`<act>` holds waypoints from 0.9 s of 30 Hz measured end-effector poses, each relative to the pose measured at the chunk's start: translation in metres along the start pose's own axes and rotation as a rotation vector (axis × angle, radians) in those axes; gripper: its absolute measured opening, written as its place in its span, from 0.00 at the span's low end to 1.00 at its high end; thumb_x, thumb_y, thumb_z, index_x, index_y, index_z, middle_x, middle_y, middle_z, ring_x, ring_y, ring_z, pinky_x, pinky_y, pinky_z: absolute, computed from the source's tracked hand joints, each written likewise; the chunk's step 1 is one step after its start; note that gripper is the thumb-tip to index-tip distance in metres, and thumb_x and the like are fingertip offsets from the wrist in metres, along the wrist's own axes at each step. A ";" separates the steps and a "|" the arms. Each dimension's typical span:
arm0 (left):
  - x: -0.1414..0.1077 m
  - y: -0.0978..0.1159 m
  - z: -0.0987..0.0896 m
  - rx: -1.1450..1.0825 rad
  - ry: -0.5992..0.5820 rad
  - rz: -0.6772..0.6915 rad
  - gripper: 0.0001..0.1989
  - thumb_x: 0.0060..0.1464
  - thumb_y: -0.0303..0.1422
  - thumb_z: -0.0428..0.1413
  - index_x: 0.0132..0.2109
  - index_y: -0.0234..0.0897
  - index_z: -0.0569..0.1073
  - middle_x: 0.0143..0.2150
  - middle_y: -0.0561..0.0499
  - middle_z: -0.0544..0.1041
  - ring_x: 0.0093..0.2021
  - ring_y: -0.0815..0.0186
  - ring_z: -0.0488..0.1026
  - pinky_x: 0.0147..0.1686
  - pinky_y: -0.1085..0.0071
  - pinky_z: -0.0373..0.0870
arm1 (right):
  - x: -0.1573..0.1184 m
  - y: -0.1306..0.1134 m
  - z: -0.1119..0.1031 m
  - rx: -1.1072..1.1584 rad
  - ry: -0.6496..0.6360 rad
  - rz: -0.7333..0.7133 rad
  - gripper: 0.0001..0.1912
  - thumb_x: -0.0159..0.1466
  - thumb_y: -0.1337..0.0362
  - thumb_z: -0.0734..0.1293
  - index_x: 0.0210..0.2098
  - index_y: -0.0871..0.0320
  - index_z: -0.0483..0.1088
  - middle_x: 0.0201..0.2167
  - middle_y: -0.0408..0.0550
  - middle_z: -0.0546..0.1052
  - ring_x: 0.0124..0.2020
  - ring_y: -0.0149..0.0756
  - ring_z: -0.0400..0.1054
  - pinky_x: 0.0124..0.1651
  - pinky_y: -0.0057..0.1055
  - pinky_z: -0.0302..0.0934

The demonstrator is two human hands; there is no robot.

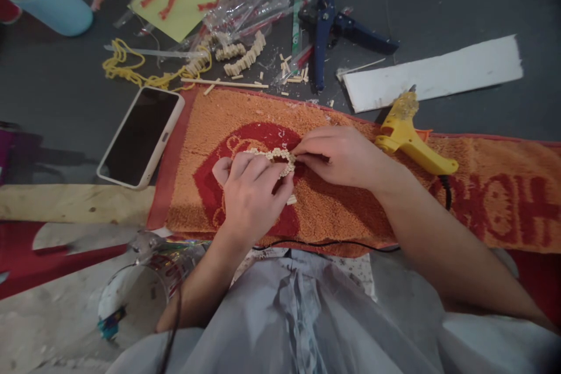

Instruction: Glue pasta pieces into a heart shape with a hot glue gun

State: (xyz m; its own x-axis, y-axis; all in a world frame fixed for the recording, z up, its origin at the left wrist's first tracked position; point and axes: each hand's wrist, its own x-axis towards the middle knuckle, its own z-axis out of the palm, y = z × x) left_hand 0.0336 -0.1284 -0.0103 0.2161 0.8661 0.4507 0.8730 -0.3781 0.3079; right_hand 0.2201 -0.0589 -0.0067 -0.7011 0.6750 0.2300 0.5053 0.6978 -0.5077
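- Black-screened, pale-cased phone (139, 137), flat beside orange-and-red terry towel (333, 216), probably aside from handwork.
- Left hand (254, 190) curled around beige scalloped ring of tiny tubes (283, 153) over towel, apparently for steadiness.
- Right hand (339, 155) pinching ring's right edge, seemingly for precision.
- Yellow plastic glue gun (405, 137), aimed away from hands, likely for safety.

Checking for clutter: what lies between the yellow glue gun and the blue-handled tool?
In the head view, the white strip has its left part between the yellow glue gun and the blue-handled tool.
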 end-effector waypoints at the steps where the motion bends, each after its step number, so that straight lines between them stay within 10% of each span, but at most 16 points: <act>1: 0.000 0.000 0.000 0.001 0.003 -0.001 0.05 0.58 0.33 0.58 0.34 0.44 0.77 0.30 0.53 0.77 0.40 0.60 0.71 0.43 0.57 0.57 | 0.000 0.000 0.000 -0.006 -0.001 -0.002 0.11 0.65 0.69 0.62 0.36 0.59 0.77 0.35 0.50 0.81 0.37 0.39 0.74 0.40 0.34 0.64; 27: -0.003 0.000 -0.001 0.014 -0.005 0.001 0.04 0.58 0.33 0.58 0.36 0.44 0.78 0.29 0.52 0.77 0.38 0.60 0.70 0.41 0.58 0.57 | 0.000 -0.001 -0.001 0.001 -0.023 0.000 0.10 0.65 0.66 0.63 0.36 0.59 0.77 0.35 0.50 0.80 0.37 0.39 0.74 0.39 0.34 0.63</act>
State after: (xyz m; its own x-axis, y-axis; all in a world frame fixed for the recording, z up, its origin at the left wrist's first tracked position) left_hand 0.0322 -0.1314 -0.0113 0.2190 0.8673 0.4470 0.8788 -0.3744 0.2960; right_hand 0.2200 -0.0594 -0.0057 -0.7123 0.6696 0.2104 0.5050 0.6972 -0.5089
